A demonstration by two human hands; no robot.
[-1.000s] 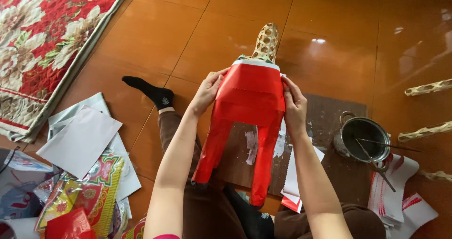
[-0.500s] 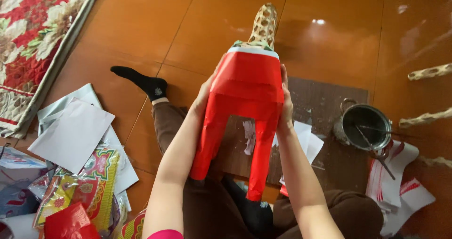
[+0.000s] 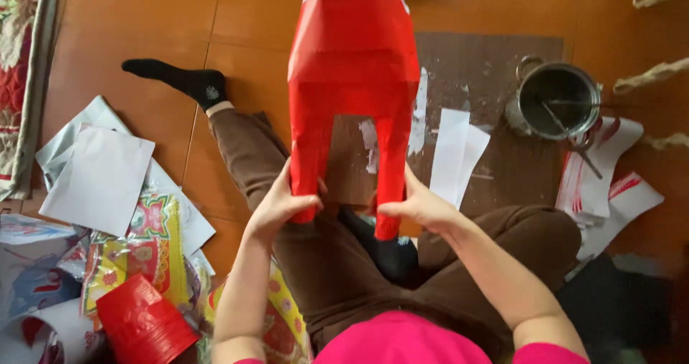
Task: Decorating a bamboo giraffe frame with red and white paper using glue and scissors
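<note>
Nearest, at the left, a red paper roll (image 3: pixel 143 328) lies on patterned sheets (image 3: pixel 136 253). Above the lap, the left hand (image 3: pixel 276 206) is curled around the left leg of the red paper figure (image 3: pixel 353 84), thumb over its front, and the right hand (image 3: pixel 420 206) is clamped on the right leg the same way. The figure is held up off the floor, its body stretching away from the person. Farther right, white paper strips (image 3: pixel 456 152) lie on a board (image 3: pixel 495 77) beside a metal pot (image 3: pixel 556 102).
</note>
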